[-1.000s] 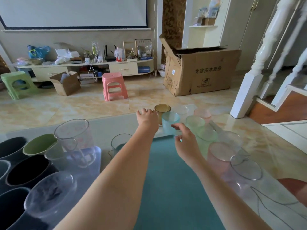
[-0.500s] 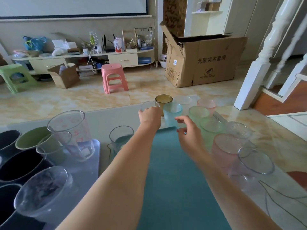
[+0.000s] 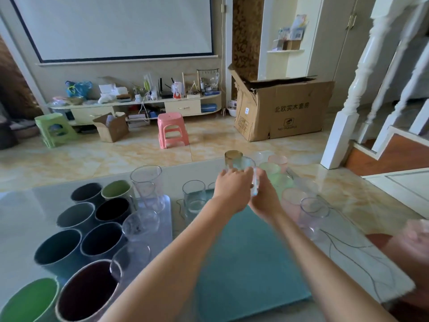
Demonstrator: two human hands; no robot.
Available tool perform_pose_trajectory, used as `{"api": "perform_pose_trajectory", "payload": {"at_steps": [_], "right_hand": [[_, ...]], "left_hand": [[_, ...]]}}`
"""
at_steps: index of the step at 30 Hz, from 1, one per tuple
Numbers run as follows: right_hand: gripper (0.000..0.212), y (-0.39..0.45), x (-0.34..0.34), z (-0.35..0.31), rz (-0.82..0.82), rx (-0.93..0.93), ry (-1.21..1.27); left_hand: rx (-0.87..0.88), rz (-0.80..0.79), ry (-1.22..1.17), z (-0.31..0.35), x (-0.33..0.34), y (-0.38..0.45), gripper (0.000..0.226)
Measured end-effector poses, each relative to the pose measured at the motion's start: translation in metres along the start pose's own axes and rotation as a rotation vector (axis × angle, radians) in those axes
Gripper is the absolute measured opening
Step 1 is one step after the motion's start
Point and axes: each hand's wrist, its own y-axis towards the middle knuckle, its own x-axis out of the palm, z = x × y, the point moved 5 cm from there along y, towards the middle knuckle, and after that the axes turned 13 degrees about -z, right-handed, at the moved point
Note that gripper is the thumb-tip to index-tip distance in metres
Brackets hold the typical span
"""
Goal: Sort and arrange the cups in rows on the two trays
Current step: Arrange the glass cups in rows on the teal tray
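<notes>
Now, over the teal tray (image 3: pixel 243 263), with dark cups (image 3: pixel 102 242) massed at the left, the left hand (image 3: pixel 232 190) and right hand (image 3: pixel 264 198) both curl round one clear cup (image 3: pixel 255 182) at the far edge, and a careless swing could topple the crowded pastel cups (image 3: pixel 271 169) just beyond.

My desk (image 3: pixel 348 198) has a glossy marbled top. A teal tray (image 3: pixel 250 263) lies flat in front of me, with a lilac tray (image 3: pixel 166 217) just left of it. Dark mugs (image 3: pixel 102 242) stand on the desk at far left.
</notes>
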Motion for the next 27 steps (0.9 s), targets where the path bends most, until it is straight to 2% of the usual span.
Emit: {"api": "perform_pose_trajectory", "payload": {"at_steps": [3, 5, 8, 11, 15, 18, 22, 27], "right_hand": [[0.069, -0.038, 0.008, -0.013, -0.148, 0.009, -0.01], [0.067, -0.066, 0.021, -0.012, -0.173, 0.012, 0.031], [0.052, -0.097, 0.044, 0.0, -0.15, 0.04, 0.054], [0.039, -0.105, 0.065, 0.005, -0.223, 0.06, -0.005], [0.051, -0.097, 0.089, 0.001, -0.364, 0.03, -0.09], [0.054, -0.084, 0.099, 0.006, -0.364, -0.015, -0.132], [0.036, -0.07, 0.108, 0.012, -0.382, 0.035, -0.029], [0.033, -0.058, 0.126, 0.01, -0.406, 0.02, -0.043]], "left_hand": [[0.054, -0.034, 0.023, 0.011, 0.008, -0.052, 0.034], [0.059, -0.075, 0.038, 0.012, 0.014, -0.081, 0.032], [0.063, -0.132, 0.07, 0.011, 0.028, -0.116, 0.031], [0.025, -0.189, 0.069, 0.002, 0.046, -0.138, 0.038], [0.0, -0.29, 0.071, -0.013, 0.063, -0.145, 0.062], [-0.039, -0.382, 0.018, -0.025, 0.066, -0.138, 0.064], [-0.098, -0.521, -0.037, -0.032, 0.077, -0.135, 0.065], [-0.169, -0.543, -0.045, -0.043, 0.081, -0.134, 0.076]]}}
